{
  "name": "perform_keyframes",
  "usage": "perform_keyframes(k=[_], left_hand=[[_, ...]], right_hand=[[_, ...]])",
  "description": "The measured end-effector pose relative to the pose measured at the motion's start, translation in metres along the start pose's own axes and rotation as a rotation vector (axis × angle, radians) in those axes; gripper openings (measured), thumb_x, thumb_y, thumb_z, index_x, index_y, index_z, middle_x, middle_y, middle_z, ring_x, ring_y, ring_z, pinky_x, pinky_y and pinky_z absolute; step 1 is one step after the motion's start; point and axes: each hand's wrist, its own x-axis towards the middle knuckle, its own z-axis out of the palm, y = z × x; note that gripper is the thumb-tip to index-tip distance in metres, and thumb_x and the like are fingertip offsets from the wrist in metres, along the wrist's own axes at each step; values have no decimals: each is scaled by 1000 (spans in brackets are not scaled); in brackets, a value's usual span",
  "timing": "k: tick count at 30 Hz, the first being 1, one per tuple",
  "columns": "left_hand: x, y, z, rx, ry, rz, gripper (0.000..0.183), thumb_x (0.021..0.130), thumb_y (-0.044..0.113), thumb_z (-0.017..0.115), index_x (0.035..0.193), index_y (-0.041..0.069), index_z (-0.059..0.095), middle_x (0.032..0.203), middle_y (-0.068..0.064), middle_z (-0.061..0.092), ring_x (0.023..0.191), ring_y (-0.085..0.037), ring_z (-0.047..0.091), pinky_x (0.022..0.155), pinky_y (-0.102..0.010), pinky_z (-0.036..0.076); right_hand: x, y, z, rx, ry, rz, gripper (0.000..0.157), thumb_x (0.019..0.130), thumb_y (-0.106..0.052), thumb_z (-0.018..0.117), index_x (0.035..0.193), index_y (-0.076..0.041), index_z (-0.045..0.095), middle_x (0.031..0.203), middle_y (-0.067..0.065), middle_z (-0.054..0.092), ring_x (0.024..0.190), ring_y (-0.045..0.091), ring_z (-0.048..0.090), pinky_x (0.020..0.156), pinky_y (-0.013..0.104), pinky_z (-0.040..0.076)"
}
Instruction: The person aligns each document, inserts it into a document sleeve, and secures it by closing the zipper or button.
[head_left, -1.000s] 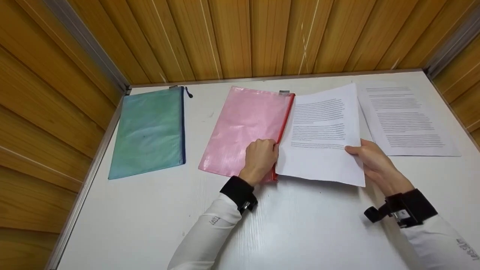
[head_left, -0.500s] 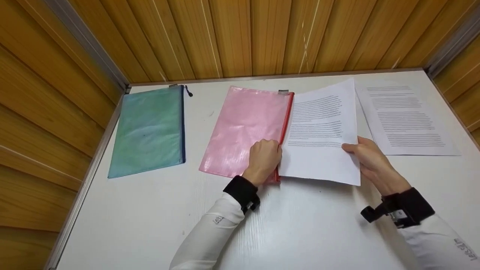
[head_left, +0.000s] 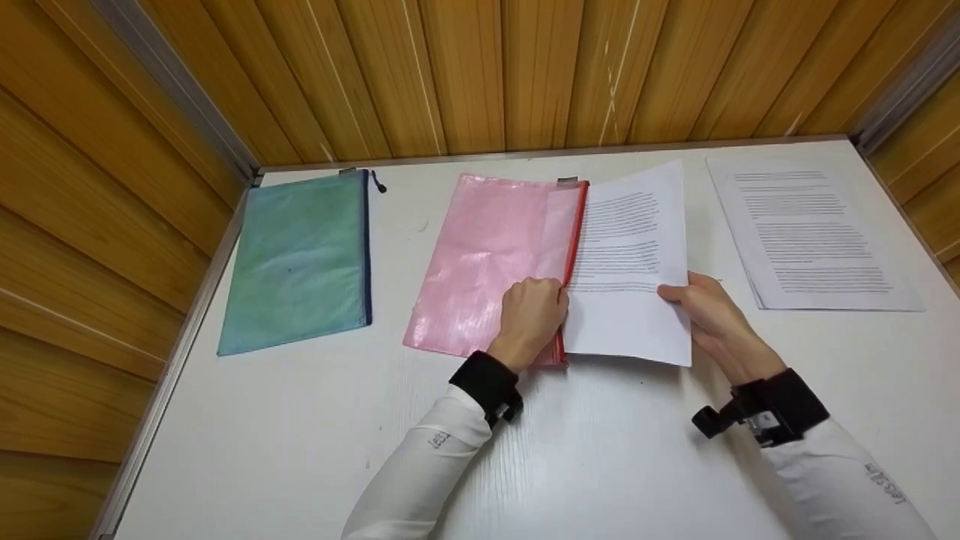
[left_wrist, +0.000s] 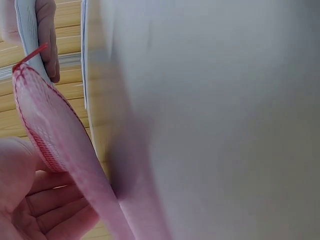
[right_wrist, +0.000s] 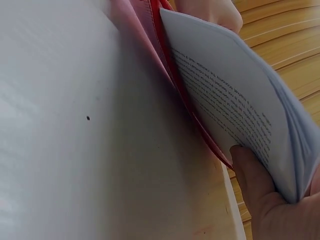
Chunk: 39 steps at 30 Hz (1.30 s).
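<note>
Papers (head_left: 619, 322) right of centre frame, left strip inside pouch (head_left: 487, 247) at centre, past its red edge (head_left: 578, 229); long axis runs up-down, roughly along that edge. Left hand (head_left: 529, 319), nearer the pouch, fingers curled, grips red edge; right hand (head_left: 716, 322) pinches papers' right side, thumb on top.

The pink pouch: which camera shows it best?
The head view: it shows the pink pouch nearly whole from above, with a lower part hidden by the left hand. The left wrist view catches just part of it, close up; the right wrist view, mostly its red edge.
</note>
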Motion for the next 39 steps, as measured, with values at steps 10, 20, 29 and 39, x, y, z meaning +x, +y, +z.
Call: perform_keyframes(k=[10,20,29,39], left_hand=[[1,2,-2,-23,-5,-24,25,94,22,61,75,11,74,73,-7,75,68,-28,72,60,-39,56],[1,1,-1,-44,20,-38,26,93,21,62,72,10,72,69,-6,73,66,-28,71,59,-39,56],[0,1,2,-30,85,-9,27,92,21,63,68,11,70,65,-5,72,61,-28,70,55,-39,55],[2,3,-2,-58,33,-32,27,94,22,61,72,11,72,68,-5,73,64,-26,71,58,-39,56]], right_hand=[[14,4,11,58,-50,29,60,102,-7,43,157,-2,20,114,-9,63,101,5,65,84,22,53],[16,3,-12,87,-84,46,64,102,-9,48,156,2,16,105,-12,69,98,2,67,83,21,55],[14,4,-26,-163,-8,39,68,97,-8,55,154,7,21,92,-17,65,86,-2,68,79,18,57],[20,3,-16,-148,1,45,69,94,-12,65,152,7,30,93,-17,66,85,-3,68,81,17,57]])
